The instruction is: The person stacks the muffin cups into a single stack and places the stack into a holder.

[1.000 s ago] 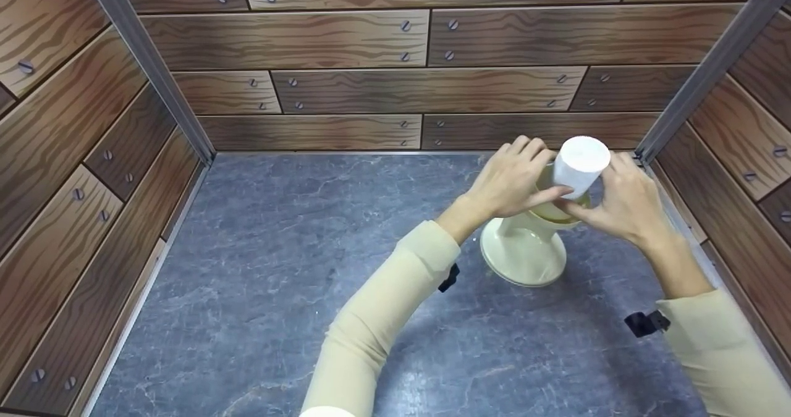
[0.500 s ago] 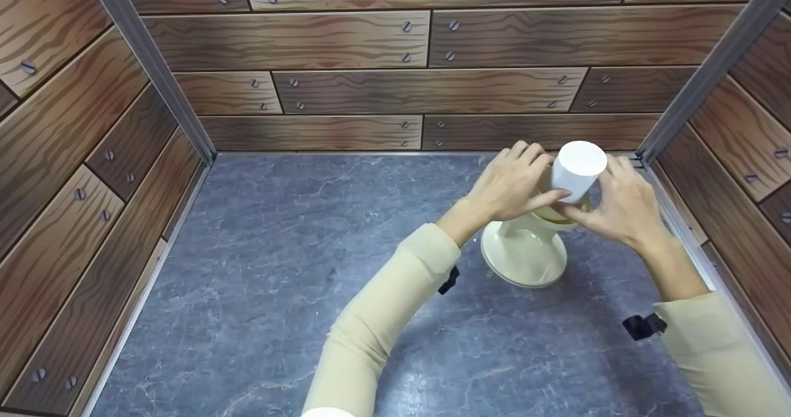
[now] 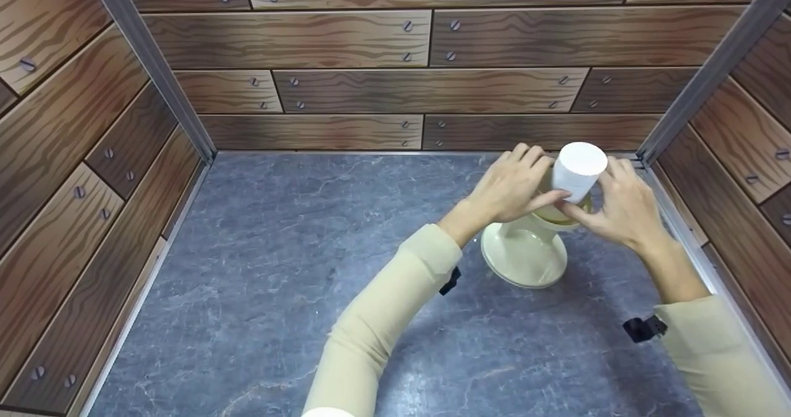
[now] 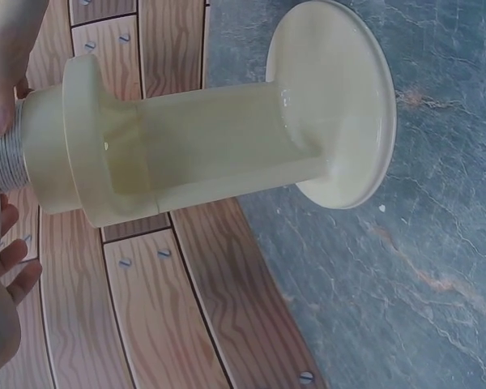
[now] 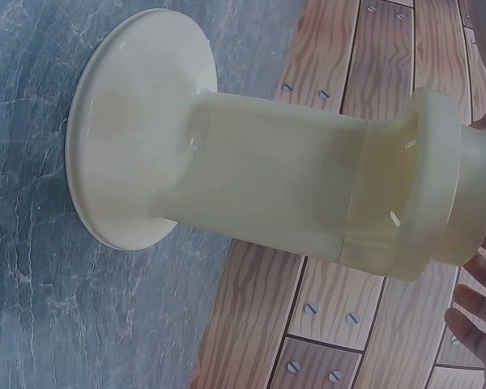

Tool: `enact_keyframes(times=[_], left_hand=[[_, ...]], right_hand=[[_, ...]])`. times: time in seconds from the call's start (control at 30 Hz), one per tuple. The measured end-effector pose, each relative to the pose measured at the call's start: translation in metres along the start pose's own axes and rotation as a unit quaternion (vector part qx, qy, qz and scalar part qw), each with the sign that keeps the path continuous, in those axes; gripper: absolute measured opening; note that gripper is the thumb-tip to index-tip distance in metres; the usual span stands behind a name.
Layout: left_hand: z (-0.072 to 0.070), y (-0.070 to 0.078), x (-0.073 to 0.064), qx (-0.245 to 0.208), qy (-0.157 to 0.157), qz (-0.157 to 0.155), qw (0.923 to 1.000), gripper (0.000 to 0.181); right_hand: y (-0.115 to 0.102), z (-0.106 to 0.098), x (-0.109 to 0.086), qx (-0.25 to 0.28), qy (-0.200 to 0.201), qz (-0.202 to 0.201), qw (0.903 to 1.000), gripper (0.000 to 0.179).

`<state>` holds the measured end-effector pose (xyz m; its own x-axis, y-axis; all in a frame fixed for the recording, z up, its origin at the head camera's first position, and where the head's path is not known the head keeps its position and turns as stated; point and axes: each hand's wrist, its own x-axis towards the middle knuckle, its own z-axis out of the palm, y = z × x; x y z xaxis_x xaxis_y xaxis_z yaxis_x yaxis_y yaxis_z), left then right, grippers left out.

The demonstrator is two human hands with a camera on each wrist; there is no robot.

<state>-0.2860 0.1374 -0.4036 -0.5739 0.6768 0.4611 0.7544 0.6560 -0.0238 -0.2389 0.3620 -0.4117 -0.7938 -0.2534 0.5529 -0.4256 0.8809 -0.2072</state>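
Note:
A cream-coloured cup dispenser [image 3: 524, 256], with a round foot and a wide collar, stands upright at the back right. Out of its open top rises an upside-down stack of white cups [image 3: 579, 173], slightly tilted. Its ridged rims show in the left wrist view, just above the collar [image 4: 85, 146]. My left hand [image 3: 510, 185] holds the stack from the left, its thumb on the near side. From the right, my right hand [image 3: 627, 204] grips it too, with the thumbs almost meeting. The far fingertips are hidden in the head view.
Beneath everything lies a dark blue-grey marbled tabletop [image 3: 278, 269]. Wood-patterned panels [image 3: 346, 89] enclose the back and both sides, with metal corner posts [image 3: 157, 71]. The right panel [image 3: 741, 151] stands close to the right hand and forearm.
The stack of white cups and both hands have sunk very slightly and shifted a touch left, mostly in the first half second. The cup dispenser stays in place.

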Motion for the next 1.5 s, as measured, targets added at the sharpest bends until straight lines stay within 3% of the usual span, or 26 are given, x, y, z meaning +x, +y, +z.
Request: enact_keyframes(times=[0.4, 1.5], left_hand=[[0.0023, -0.0011, 0.0019, 0.004, -0.003, -0.005, 1.0000, 0.065], [0.0097, -0.0017, 0.0024, -0.018, -0.060, -0.021, 0.9978, 0.064]], right_hand=[[0.0006, -0.0016, -0.0011, 0.003, 0.016, 0.004, 0.9999, 0.072], [0.0064, 0.0017, -0.0006, 0.007, -0.026, 0.007, 0.9996, 0.063]])
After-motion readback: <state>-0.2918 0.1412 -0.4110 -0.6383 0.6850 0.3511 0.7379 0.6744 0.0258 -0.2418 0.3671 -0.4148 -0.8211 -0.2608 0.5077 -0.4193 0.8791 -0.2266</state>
